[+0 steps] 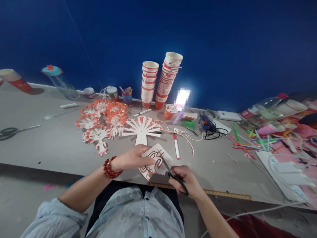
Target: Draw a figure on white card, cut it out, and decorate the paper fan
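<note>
My left hand (135,158) is closed on a piece of white paper (150,170) with red and dark outlines drawn on it. Black-handled scissors (177,178) are in my right hand (188,181), its fingers around the handles. The blades reach over the drawn paper and lie at its cut edge. Just beyond the paper is a white cut-out with fanned strips (141,130). Farther left lies a pile of white and orange paper cut-outs (104,115), one with a red-outlined figure at the near end.
Two tall stacks of paper cups (150,84) stand against the blue wall. A red-and-white marker (176,147) lies right of the fan. Other scissors (15,132) rest at far left, near a clear bottle (60,82). Black cable (210,127), bottles and coloured scraps fill the right side.
</note>
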The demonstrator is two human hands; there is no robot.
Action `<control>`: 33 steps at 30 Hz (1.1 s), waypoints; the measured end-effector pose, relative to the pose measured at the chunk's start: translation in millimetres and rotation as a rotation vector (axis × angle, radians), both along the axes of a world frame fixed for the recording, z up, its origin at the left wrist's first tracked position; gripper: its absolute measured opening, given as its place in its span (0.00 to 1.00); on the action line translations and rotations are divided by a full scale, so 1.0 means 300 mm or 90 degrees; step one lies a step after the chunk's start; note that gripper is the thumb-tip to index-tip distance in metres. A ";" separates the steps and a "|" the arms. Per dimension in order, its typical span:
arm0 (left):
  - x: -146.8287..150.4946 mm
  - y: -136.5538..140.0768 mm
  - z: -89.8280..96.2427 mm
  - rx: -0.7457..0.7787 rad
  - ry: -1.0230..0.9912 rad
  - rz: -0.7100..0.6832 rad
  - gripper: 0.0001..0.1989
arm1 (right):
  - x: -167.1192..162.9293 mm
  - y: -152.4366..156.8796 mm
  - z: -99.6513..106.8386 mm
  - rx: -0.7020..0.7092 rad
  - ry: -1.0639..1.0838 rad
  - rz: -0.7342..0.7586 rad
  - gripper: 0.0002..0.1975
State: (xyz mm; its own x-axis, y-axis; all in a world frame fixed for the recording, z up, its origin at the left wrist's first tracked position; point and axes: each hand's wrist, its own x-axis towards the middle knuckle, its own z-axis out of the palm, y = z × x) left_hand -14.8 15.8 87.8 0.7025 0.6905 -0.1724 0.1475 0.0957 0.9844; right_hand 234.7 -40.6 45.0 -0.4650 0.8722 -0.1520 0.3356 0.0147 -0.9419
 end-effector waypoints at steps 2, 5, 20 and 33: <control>0.000 0.000 0.002 -0.017 0.003 -0.009 0.17 | 0.001 0.000 -0.003 0.004 0.004 0.013 0.23; 0.001 0.001 0.005 -0.030 0.020 -0.025 0.16 | 0.002 -0.001 -0.008 0.002 0.013 0.030 0.24; 0.000 0.002 -0.013 -0.179 -0.047 -0.026 0.19 | -0.005 0.014 -0.008 0.047 0.011 0.038 0.27; 0.004 0.002 -0.034 -0.160 -0.052 0.003 0.18 | -0.008 0.019 -0.021 0.060 0.005 0.020 0.25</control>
State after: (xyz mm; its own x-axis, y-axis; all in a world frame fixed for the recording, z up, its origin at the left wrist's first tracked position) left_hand -13.6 16.4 77.6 0.7183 0.6363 -0.2812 0.0673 0.3387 0.9385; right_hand 232.2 -34.8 38.7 -0.4934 0.8673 -0.0660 0.3255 0.1138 -0.9387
